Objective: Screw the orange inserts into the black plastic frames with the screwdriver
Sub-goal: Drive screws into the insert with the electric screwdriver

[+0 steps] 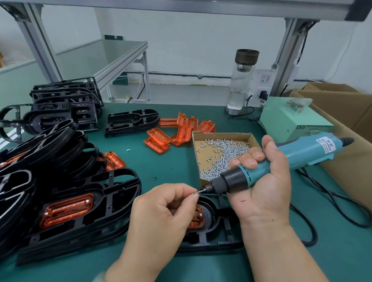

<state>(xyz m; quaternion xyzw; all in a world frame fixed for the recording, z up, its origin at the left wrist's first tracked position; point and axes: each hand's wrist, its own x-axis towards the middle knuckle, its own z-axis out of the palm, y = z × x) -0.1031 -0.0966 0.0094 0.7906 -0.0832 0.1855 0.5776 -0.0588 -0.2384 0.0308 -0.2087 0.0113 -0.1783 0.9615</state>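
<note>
**Screw held at the bit, lower centre**

The left hand (162,213) pinches a small screw (195,193) between thumb and forefinger at the tip of the screwdriver (287,160), its other fingers curled in. The right hand (264,188) wraps its fingers round the teal tool, bit pointing left. Just below both hands a black frame (224,230) lies on the green table (160,167), its orange insert (197,219) half hidden by the left hand. A cardboard tray (223,135) of screws sits just above the hands. Loose inserts (180,130) lie at centre, and stacked frames (54,149) at left.
</note>
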